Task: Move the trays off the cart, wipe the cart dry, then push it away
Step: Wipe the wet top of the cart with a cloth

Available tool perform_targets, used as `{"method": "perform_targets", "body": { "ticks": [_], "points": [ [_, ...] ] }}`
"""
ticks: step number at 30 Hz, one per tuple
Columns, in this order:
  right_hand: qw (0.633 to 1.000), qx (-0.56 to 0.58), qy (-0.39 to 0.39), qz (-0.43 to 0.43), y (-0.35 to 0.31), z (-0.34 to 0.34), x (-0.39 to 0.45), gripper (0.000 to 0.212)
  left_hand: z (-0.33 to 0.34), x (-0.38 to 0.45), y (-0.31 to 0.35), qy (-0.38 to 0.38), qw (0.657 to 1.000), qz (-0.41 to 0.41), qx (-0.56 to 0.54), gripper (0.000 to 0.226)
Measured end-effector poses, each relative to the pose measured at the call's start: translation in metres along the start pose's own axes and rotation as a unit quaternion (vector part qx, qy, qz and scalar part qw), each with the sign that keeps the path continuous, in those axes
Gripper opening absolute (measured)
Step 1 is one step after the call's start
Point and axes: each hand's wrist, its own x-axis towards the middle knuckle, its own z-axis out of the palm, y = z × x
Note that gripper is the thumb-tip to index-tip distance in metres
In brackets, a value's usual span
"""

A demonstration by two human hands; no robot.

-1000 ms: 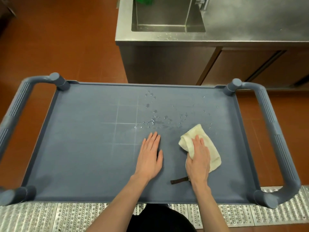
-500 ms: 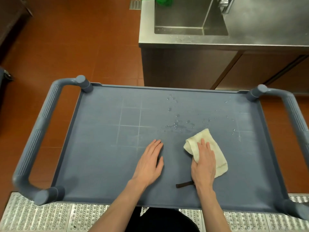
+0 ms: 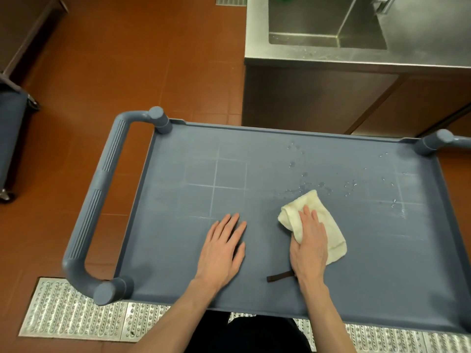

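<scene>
Head view: no trays on the cart (image 3: 163,250). Right hand (image 3: 309,247) lies flat, fingers straight, pressing the cloth (image 3: 328,235) onto the deck. Left hand (image 3: 221,250) rests open and flat beside it. Water drops (image 3: 303,184) lie just beyond the cloth, spreading right; right hand is nearer. Judged: wiping under way, forward stroke needed.

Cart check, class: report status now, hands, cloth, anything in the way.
Left hand flat on cart. Right hand flat on cloth. Water drops just beyond cloth, unwiped. No trays on top.
</scene>
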Motion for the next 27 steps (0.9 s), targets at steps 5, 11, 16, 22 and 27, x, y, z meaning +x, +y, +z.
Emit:
{"method": "perform_targets", "body": {
  "ticks": [5, 11, 16, 22, 27],
  "points": [
    [1.000, 0.007, -0.015, -0.021, -0.027, 0.020, -0.006, 0.051, -0.006, -0.003, -0.017, -0.012, 0.999, 0.029, -0.024, 0.053],
    [0.999, 0.024, -0.017, -0.024, -0.052, 0.028, -0.009, 0.049, -0.029, -0.014, -0.053, 0.029, 0.998, -0.059, 0.012, 0.052],
    [0.995, 0.003, -0.078, -0.063, -0.063, 0.049, -0.011, 0.041, -0.039, -0.021, -0.076, 0.031, 0.993, -0.101, 0.049, 0.062],
    [0.987, 0.054, -0.101, -0.109, -0.105, 0.065, -0.025, 0.048, -0.039, -0.026, -0.083, 0.026, 0.993, -0.105, 0.038, 0.063],
    [0.980, 0.063, -0.125, -0.142, -0.140, 0.079, -0.030, 0.052, -0.043, -0.021, -0.086, 0.017, 0.994, -0.105, 0.010, 0.067]
  ]
}}
